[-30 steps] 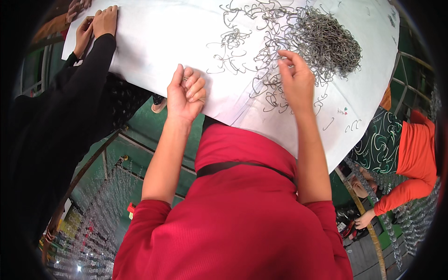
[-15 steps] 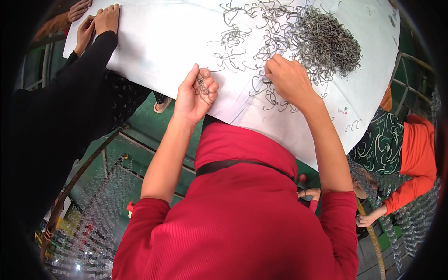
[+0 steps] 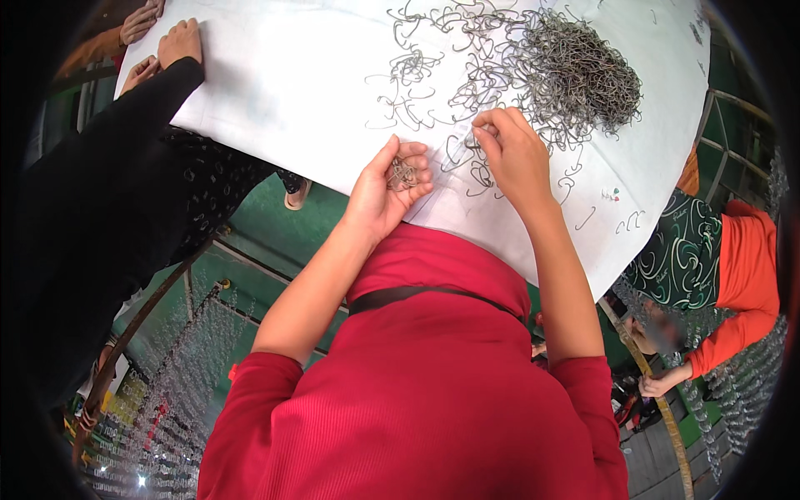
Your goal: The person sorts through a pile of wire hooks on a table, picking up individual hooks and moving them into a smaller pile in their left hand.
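Note:
My left hand (image 3: pixel 385 190) is palm up at the table's near edge, fingers half curled around a small bunch of thin bent wire hooks (image 3: pixel 403 173). To its right, my right hand (image 3: pixel 518 160) hovers low over the loose hooks (image 3: pixel 479 172), thumb and fingertips drawn together. Whether a hook sits between those fingertips is too small to tell. Beyond my right hand rises a dense heap of grey wire hooks (image 3: pixel 587 71), with many single hooks (image 3: pixel 410 67) scattered to its left on the white sheet (image 3: pixel 283 92).
At the left, a co-worker's dark sleeve (image 3: pixel 158 104) reaches the sheet, with a hand (image 3: pixel 180 43) resting on it. A person in an orange top (image 3: pixel 746 258) is at the right, a hand by a wooden pole (image 3: pixel 667 417). Strings of hanging pieces (image 3: pixel 179 375) fill the lower left.
My left hand has shifted right, closer to my right hand, and its fingers have loosened around the hooks. My right hand has come slightly nearer to me. The left co-worker's hands have moved apart.

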